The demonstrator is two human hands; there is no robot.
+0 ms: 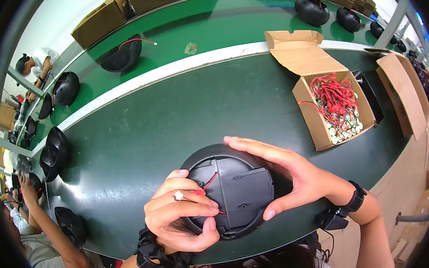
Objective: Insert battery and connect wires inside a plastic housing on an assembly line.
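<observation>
A round black plastic housing (243,190) lies on the dark green table in front of me, its panelled face up. Thin red wires come out near its middle, with a white plug (178,195) showing between my left fingers and a red connector beside it. My left hand (182,214) is closed around these wires at the housing's left side, fingertips over its face. Around the right rim curves my right hand (296,178), its fingers along the far edge and its thumb at the near right, gripping the housing. Part of the wires is hidden under my left fingers.
An opened cardboard box (317,123) holds several green-and-white battery cells with red and black leads. Black half-shells (54,152) stand along the left edge, more housings (311,11) on the green strip beyond the white divider (171,70). A co-worker's arm (53,222) reaches in at left.
</observation>
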